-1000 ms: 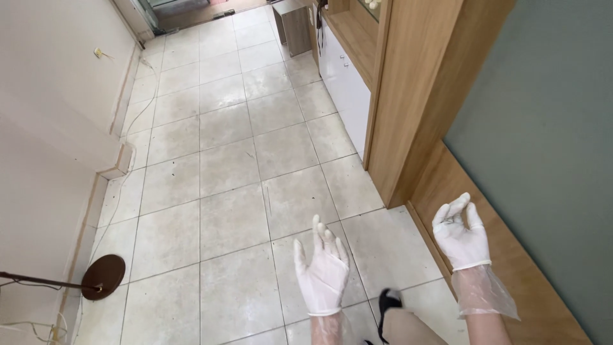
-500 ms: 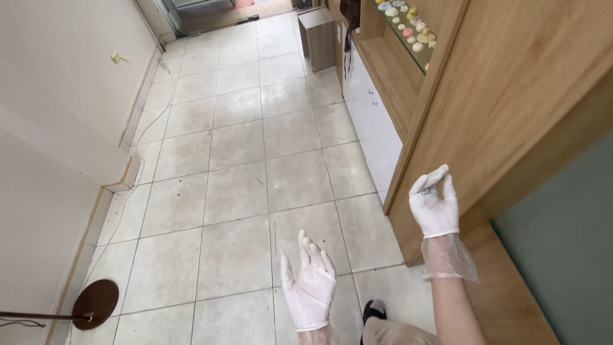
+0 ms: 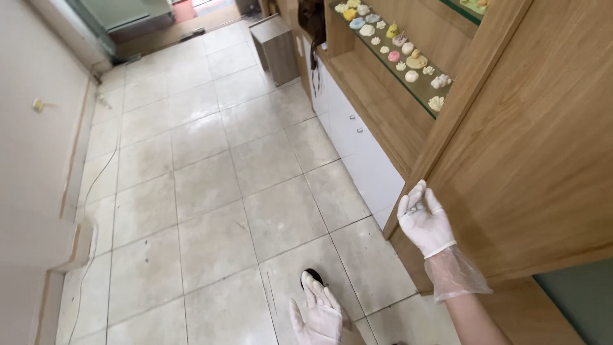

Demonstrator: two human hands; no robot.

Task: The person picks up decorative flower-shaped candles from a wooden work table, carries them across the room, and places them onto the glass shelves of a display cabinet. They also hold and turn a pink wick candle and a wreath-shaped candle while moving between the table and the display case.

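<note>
Now right hand [image 3: 423,220] fingers open, touching upright wooden panel [image 3: 511,160] edge; left hand [image 3: 319,313] spread, empty.

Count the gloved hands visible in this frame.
2. The right hand is raised beside the front edge of the wooden cabinet panel, close to or touching it. The left hand hangs low over the tiled floor, partly cut off at the bottom.

Bright, even daylight w/ soft shadows, sharp focus, slight wide-angle tilt at edges, no glare
</note>
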